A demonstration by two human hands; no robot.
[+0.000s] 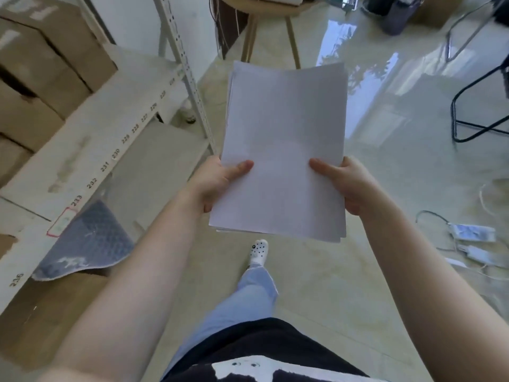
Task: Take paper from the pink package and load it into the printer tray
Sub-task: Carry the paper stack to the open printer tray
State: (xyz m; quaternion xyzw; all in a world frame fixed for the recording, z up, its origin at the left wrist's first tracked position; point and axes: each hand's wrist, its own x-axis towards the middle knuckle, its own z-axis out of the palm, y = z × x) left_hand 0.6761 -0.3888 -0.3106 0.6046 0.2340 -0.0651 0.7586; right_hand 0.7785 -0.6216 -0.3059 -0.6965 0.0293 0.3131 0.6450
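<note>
A stack of white paper [283, 144] is held flat in front of me, above the floor, its sheets slightly fanned at the far edge. My left hand [217, 180] grips its near left edge, thumb on top. My right hand [349, 186] grips the near right edge the same way. The pink package and the printer are not in view.
A white metal shelf [91, 128] with cardboard boxes [41, 64] stands on the left, a grey mat [85, 241] hanging off it. A wooden stool [270, 28] is ahead. Cables and power adapters [468, 238] lie on the glossy floor at right, near a black chair frame [473, 106].
</note>
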